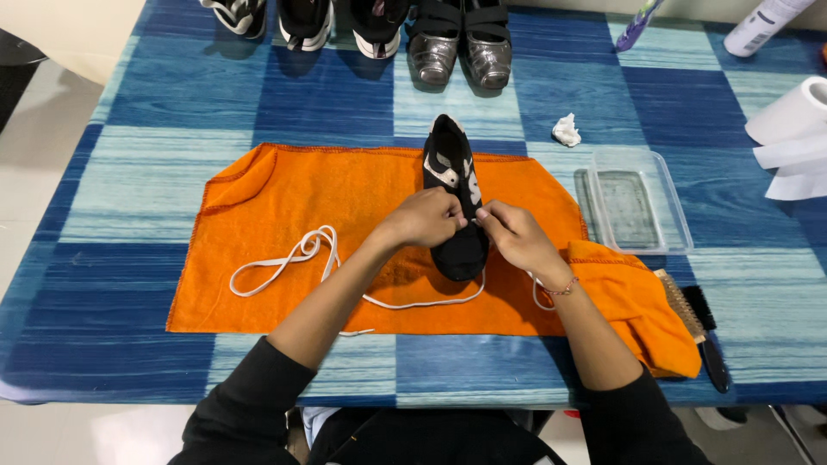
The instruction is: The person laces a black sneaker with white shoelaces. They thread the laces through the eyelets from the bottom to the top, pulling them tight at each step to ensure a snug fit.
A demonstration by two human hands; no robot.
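A black sneaker (454, 181) with white side marks lies on an orange cloth (284, 215), toe toward me. My left hand (422, 217) and my right hand (517, 234) meet over the shoe's middle, each pinching a white shoelace (422, 303) at the eyelets. One lace end trails below the shoe. The other runs under my right wrist. A second white lace (284, 258) lies looped on the cloth to the left, apart from my hands.
A row of shoes (461, 47) stands along the far edge of the blue checked table (138, 172). A clear plastic tray (633, 202), crumpled tissue (566, 130), paper roll (788, 112), bottle (762, 26), a folded orange cloth (642, 306) and a brush (698, 323) are on the right.
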